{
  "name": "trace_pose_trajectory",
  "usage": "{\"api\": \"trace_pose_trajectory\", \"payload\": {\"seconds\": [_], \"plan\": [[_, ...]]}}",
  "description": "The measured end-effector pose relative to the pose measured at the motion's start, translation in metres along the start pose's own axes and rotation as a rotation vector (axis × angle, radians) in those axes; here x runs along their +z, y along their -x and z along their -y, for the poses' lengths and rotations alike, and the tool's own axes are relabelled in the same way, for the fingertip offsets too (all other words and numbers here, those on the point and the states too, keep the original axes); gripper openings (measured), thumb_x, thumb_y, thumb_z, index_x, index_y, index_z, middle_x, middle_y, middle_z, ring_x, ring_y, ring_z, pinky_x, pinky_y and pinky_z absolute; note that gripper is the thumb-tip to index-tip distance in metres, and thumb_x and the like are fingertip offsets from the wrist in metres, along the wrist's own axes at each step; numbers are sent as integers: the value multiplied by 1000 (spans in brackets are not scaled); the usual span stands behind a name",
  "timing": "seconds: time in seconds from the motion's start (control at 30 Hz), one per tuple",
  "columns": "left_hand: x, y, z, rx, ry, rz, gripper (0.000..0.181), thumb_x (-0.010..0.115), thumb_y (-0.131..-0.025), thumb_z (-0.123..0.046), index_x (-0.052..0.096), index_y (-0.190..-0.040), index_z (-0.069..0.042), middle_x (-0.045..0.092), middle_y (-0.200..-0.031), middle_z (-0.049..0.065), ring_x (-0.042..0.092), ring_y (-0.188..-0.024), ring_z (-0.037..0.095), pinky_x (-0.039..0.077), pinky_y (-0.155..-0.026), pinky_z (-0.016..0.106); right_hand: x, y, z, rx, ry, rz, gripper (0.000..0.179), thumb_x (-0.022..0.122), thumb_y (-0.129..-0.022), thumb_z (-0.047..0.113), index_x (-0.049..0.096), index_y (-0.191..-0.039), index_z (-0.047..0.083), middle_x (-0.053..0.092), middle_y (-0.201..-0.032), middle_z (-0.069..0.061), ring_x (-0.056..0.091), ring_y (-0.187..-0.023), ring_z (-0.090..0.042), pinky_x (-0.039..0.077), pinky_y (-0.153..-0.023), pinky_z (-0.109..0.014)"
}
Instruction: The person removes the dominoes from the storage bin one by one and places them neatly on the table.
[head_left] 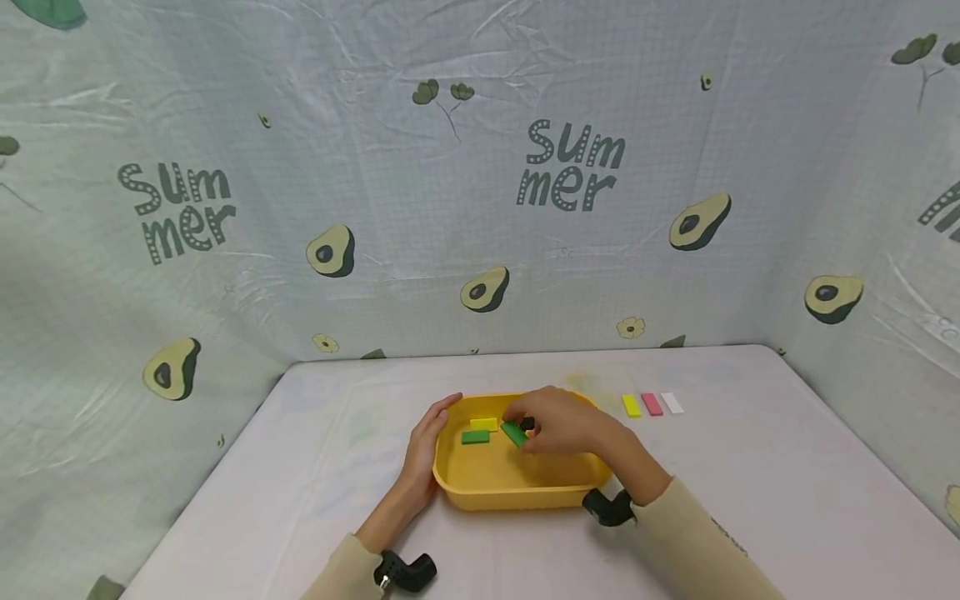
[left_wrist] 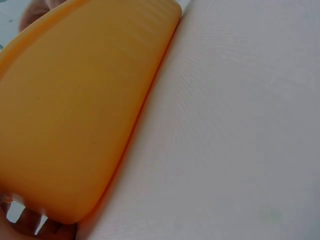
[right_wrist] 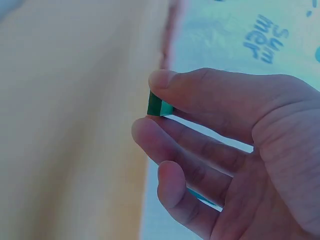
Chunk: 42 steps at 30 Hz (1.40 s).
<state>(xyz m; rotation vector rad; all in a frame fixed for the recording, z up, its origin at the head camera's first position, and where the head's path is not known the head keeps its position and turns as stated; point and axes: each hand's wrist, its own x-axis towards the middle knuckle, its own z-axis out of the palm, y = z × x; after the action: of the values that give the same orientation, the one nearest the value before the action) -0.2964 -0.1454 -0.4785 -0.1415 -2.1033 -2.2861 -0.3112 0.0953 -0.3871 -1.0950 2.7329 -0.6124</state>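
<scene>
A yellow-orange plastic tray (head_left: pixel 495 498) sits on the table. My left hand (head_left: pixel 422 450) lies along the tray's left outer wall, its fingertips by the back left corner; in the left wrist view the fingers (left_wrist: pixel 52 230) touch that wall. Over the tray's right half, my right hand (head_left: pixel 566 425) pinches a green block (head_left: pixel 513 433) between thumb and fingers; the right wrist view shows the block's end (right_wrist: pixel 155 104). Inside the tray lie another green block (head_left: pixel 475 437) and a yellow block (head_left: pixel 483 424) behind it. A black piece (head_left: pixel 528 423) shows partly beside my right fingers.
Right of the tray, a yellow block (head_left: pixel 632 406), a pink block (head_left: pixel 652 404) and a white block (head_left: pixel 672 403) lie in a row on the white-covered table (head_left: pixel 750 467). A printed curtain (head_left: pixel 420 192) hangs behind and at both sides.
</scene>
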Motion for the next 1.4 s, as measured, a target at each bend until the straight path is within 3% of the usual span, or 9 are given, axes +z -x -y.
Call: {"api": "trace_pose_trajectory", "payload": {"seconds": [0.3,0.53,0.9,1.4], "plan": [[0,0,0,3,-11,-5,46,33,-112,-23,49,-153,-8,42,-163,11,38,-152,31,24,-129,49,-31,17,-3,32,-43,-56,44,85,-86,27,71,-126,17,74,-105,2,63,-81,-9,57,-78,-24],[-1,0,-1,2,-3,7,47,32,-112,-23,47,-154,-8,41,-164,11,37,-152,31,24,-129,50,-47,27,-11,21,-72,-87,41,81,-88,17,69,-128,16,74,-106,-1,63,-79,-10,56,-71,-21],[-1,-1,-1,3,-20,-1,46,34,-112,-25,49,-153,-10,43,-163,10,37,-153,29,24,-129,49,-69,42,-26,45,-128,-137,41,78,-91,14,68,-130,16,72,-112,-6,66,-86,-13,60,-74,-27],[0,-2,0,1,-20,3,47,33,-113,-26,47,-154,-9,43,-163,10,39,-151,29,25,-129,49,-88,62,-38,28,-91,-227,44,78,-88,11,67,-131,13,72,-109,-7,66,-82,-11,58,-70,-23]]}}
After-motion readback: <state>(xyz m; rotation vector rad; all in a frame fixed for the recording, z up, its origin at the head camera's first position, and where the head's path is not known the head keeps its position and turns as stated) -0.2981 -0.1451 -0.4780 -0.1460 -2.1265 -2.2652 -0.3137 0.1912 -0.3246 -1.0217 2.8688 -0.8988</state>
